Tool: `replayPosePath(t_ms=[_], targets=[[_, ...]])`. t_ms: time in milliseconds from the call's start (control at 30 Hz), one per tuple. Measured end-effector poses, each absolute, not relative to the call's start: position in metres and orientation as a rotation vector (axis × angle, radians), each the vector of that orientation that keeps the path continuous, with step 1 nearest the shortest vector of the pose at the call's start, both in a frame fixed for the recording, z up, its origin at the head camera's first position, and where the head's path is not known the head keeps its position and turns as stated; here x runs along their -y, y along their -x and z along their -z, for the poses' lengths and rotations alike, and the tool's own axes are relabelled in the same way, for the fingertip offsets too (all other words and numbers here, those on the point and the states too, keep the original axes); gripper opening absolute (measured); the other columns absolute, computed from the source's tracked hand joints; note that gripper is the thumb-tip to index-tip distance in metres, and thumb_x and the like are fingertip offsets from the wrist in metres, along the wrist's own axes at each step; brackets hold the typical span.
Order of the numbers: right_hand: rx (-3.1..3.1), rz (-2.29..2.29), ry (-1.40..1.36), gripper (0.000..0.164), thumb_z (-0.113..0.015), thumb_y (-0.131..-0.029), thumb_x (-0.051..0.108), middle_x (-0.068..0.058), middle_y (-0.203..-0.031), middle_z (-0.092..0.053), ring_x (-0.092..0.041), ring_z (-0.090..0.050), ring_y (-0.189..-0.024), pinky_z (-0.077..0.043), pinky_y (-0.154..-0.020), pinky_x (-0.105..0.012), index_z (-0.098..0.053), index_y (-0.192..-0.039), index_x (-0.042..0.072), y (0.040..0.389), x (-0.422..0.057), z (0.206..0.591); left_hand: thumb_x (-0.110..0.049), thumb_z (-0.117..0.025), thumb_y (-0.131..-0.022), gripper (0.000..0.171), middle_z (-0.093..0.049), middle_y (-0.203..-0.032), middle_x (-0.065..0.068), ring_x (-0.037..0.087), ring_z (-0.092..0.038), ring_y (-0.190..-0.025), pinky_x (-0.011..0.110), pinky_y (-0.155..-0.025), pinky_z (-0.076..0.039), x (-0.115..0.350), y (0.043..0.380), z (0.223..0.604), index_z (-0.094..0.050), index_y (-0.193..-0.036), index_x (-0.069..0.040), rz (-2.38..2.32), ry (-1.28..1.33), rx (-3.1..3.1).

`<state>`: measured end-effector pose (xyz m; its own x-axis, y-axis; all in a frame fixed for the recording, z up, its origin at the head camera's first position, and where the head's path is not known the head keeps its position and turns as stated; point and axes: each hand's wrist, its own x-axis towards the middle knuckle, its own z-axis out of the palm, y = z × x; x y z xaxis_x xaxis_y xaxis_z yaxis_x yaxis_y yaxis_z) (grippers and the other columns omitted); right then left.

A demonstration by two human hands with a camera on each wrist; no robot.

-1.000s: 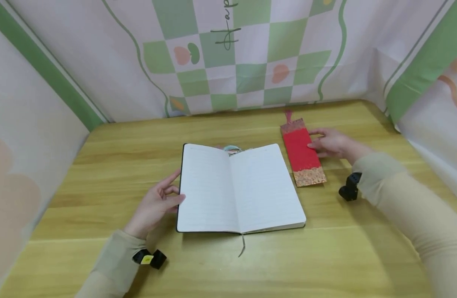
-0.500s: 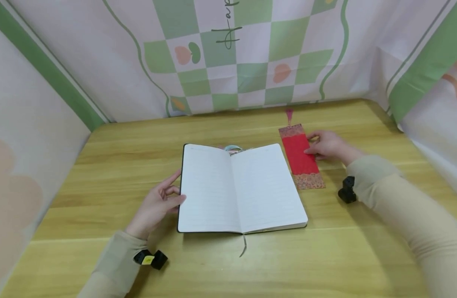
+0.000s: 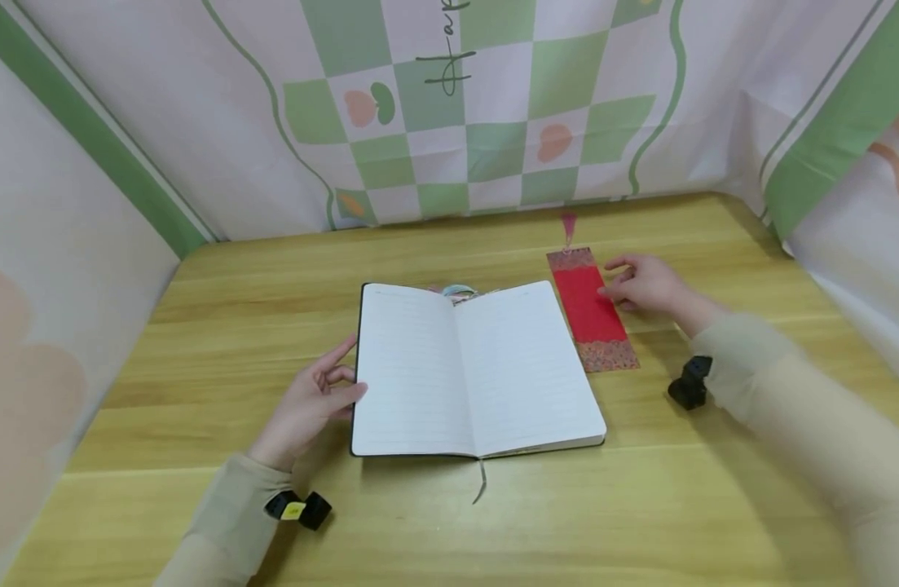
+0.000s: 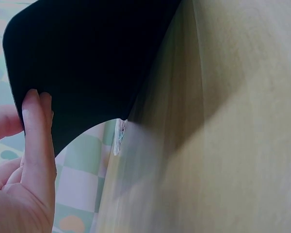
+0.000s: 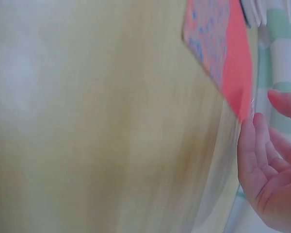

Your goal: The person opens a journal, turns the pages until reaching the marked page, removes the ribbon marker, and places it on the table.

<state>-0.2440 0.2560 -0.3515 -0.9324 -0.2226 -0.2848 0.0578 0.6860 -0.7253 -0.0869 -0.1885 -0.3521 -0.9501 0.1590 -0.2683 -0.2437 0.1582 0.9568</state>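
An open notebook (image 3: pixel 530 375) with blank lined pages lies mid-table, a thin ribbon (image 3: pixel 482 481) trailing from its lower edge. My left hand (image 3: pixel 310 403) holds its left side, thumb on the page and fingers behind the raised black cover (image 4: pixel 87 58). To the notebook's right lies a red bookmark (image 3: pixel 588 302) with patterned ends and a pink tassel (image 3: pixel 569 228) pointing away from me. My right hand (image 3: pixel 650 285) is at the bookmark's right edge. In the right wrist view its fingertips (image 5: pixel 247 124) meet that edge, while the thumb (image 5: pixel 285 104) stands apart.
Something with pale coloured bands (image 3: pixel 460 292) shows behind the notebook's top edge, mostly hidden. The wooden table (image 3: pixel 222 310) ends at a green-and-white checked curtain (image 3: pixel 493 155) at the back, with cloth at both sides.
My right hand has set the bookmark down, from slightly tilted to flat beside the notebook, and its fingers have loosened. My left hand keeps its hold on the notebook.
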Motion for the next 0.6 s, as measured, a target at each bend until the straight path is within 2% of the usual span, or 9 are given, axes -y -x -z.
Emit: replayPosePath(t_ms=[233,400,500,600], targets=[[-2.658,1.042,0.324,0.047,-0.061,-0.091,0.014,-0.024,-0.106,-0.059,-0.018,-0.063,-0.080,-0.053,-0.068,-0.026,-0.046,-0.129,-0.009,0.224,-0.240,0.350,-0.001,-0.058,-0.091,0.070,-0.058,-0.085,-0.005,0.008,-0.058,-0.069,0.029,-0.068,-0.053,0.188,0.087,0.352,-0.027,-0.150,-0.022,-1.850,0.079,-2.146],[-2.801,0.897,0.509,0.040,-0.057,-0.095,0.022,-0.019,-0.106,-0.062,-0.027,-0.058,-0.092,-0.045,-0.077,-0.037,-0.054,-0.125,-0.003,0.214,-0.223,0.348,-0.002,-0.058,-0.091,0.070,-0.058,-0.086,-0.004,0.008,-0.058,-0.069,0.030,-0.068,-0.053,0.188,0.087,0.352,-0.027,-0.150,-0.022,-1.847,0.077,-2.153],[-2.822,0.904,0.579,0.042,-0.054,-0.097,0.027,-0.017,-0.106,-0.062,-0.028,-0.056,-0.096,-0.043,-0.083,-0.043,-0.053,-0.127,-0.002,0.211,-0.212,0.348,-0.002,-0.058,-0.091,0.070,-0.058,-0.086,-0.004,0.008,-0.058,-0.069,0.031,-0.068,-0.054,0.188,0.087,0.352,-0.027,-0.150,-0.022,-1.849,0.079,-2.152],[-2.827,0.884,0.661,0.050,-0.057,-0.095,0.030,-0.017,-0.109,-0.059,-0.028,-0.055,-0.097,-0.043,-0.084,-0.045,-0.049,-0.130,-0.004,0.210,-0.201,0.348,-0.002,-0.058,-0.091,0.070,-0.058,-0.086,-0.004,0.009,-0.058,-0.069,0.031,-0.069,-0.054,0.188,0.087,0.352,-0.028,-0.150,-0.022,-1.853,0.077,-2.150]])
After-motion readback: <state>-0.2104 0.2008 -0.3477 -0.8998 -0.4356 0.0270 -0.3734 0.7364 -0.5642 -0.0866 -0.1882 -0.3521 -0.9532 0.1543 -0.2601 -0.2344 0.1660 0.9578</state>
